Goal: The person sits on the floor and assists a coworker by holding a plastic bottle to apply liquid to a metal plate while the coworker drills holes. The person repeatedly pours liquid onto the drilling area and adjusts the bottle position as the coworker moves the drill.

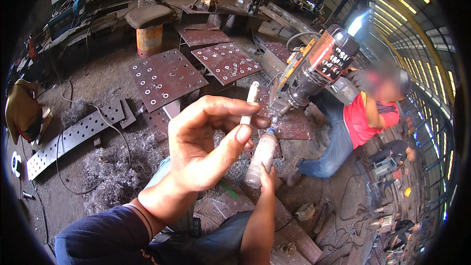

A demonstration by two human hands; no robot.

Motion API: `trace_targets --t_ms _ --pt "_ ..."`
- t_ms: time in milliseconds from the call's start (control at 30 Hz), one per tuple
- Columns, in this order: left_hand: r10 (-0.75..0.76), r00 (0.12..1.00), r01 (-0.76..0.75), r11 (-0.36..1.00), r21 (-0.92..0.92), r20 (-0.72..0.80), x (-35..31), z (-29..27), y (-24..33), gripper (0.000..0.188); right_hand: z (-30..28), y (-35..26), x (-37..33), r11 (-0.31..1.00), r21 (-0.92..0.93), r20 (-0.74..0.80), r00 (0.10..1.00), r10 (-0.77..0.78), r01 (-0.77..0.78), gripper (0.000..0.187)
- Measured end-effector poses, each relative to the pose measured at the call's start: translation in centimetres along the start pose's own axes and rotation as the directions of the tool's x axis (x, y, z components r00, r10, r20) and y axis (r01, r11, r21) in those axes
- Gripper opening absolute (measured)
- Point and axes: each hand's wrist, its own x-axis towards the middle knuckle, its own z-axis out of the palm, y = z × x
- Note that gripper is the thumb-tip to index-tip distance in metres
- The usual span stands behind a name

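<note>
A magnetic drill [314,66] stands over a rusty steel plate [294,125], steadied by a seated co-worker [363,118], perforated plates [167,76] and metal shavings [113,167] around; the left hand [201,142] pinches a white stick [250,102], partly hiding the plastic bottle [261,157] gripped by the right hand [267,176], mostly out of sight, above a dirty workshop floor

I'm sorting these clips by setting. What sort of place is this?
Most likely a metal fabrication workshop: rusty drilled steel plates lie on the floor, heaps of metal shavings surround them, and a magnetic drill press stands over a plate beside a seated person.
</note>
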Motion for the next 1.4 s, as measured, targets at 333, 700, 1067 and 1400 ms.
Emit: trace_targets --t_ms 333,700,1067,1400 --pt "-0.055 0.997 0.068 0.961 0.268 -0.058 0.5 -1.4 -2.7 0.022 2.3 -0.1 -0.8 0.963 0.007 -0.224 0.939 -0.261 0.269 0.072" --pt "-0.21 0.874 0.465 0.628 0.625 -0.439 -4.7 -10.2 -20.3 0.017 -0.9 -2.0 -2.6 0.925 0.283 -0.25 0.951 -0.183 0.252 0.082" --pt "-0.241 0.899 0.434 0.607 0.666 -0.365 -4.8 -8.7 -21.4 0.022 -1.3 -1.7 -1.6 0.923 0.363 -0.23 0.972 -0.041 0.125 0.074" --pt "-0.422 0.893 0.367 0.476 0.799 -0.159 -5.2 -8.7 -22.5 0.024 -0.8 -3.4 -2.4 0.916 0.376 0.094 0.989 0.115 -0.142 0.08"
